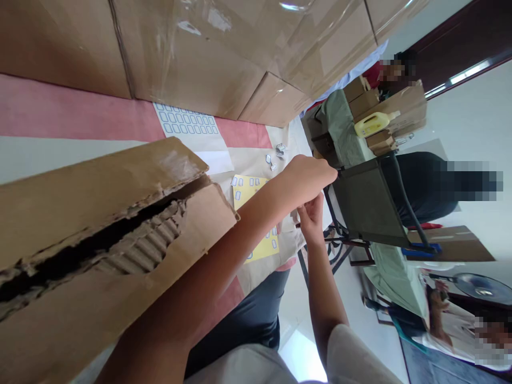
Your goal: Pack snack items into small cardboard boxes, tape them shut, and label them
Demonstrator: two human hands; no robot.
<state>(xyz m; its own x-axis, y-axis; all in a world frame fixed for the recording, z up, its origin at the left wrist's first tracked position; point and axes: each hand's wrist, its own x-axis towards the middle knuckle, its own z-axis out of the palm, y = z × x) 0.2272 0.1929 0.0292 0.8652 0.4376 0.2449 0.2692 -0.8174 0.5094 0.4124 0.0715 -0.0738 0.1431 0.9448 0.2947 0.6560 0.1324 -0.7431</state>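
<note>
Table: checked cloth [120,117], cardboard box [200,69] alongside.
Yellow sheet [245,191]: on cloth, near both hands.
Progress: apparently partial; small pieces [280,150] loose, outlined pieces [238,196] left on sheet.
Left hand [312,170]: fingertips hidden; opening, grip indeterminable.
Right hand [313,216]: fingers curled, thumb close; grip unclear.

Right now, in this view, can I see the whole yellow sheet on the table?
No, the person's forearm crosses in front of the yellow sheet and hides its middle part.
</note>
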